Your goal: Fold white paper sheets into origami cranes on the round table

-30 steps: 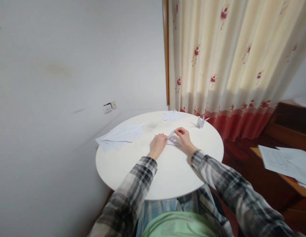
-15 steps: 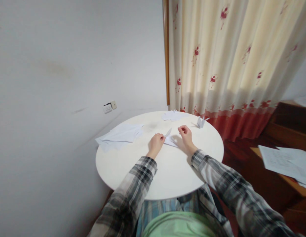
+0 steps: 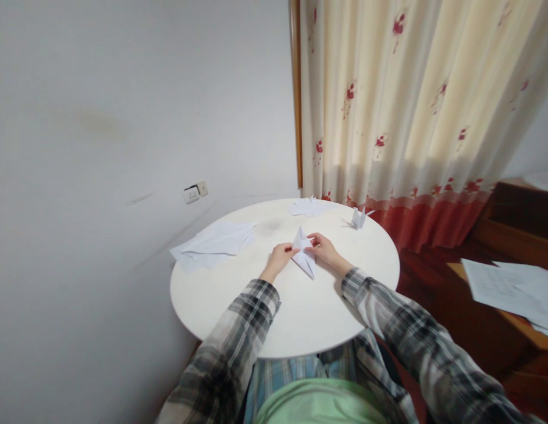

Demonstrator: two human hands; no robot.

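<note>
A folded white paper (image 3: 304, 259), diamond-shaped with pointed ends, is between my two hands over the round white table (image 3: 295, 321). My left hand (image 3: 280, 258) pinches its left edge between thumb and fingers. On the opposite edge, my right hand (image 3: 323, 249) grips the paper with thumb and fingertips. One point of the paper faces away from me and the other faces toward me. Beyond my right hand, a folded paper crane (image 3: 358, 219) stands near the table's far right edge.
Loose white paper sheets (image 3: 214, 244) lie at the table's left edge. More paper pieces (image 3: 309, 206) are at the far edge. A wall with a socket (image 3: 191, 194) borders the left; a curtain (image 3: 388, 118) hangs behind. Printed sheets (image 3: 512, 291) rest on brown furniture at right.
My right hand has moved left and taken hold of the folded paper, which was in my left hand only. The paper is now spread out as a diamond between both hands.
</note>
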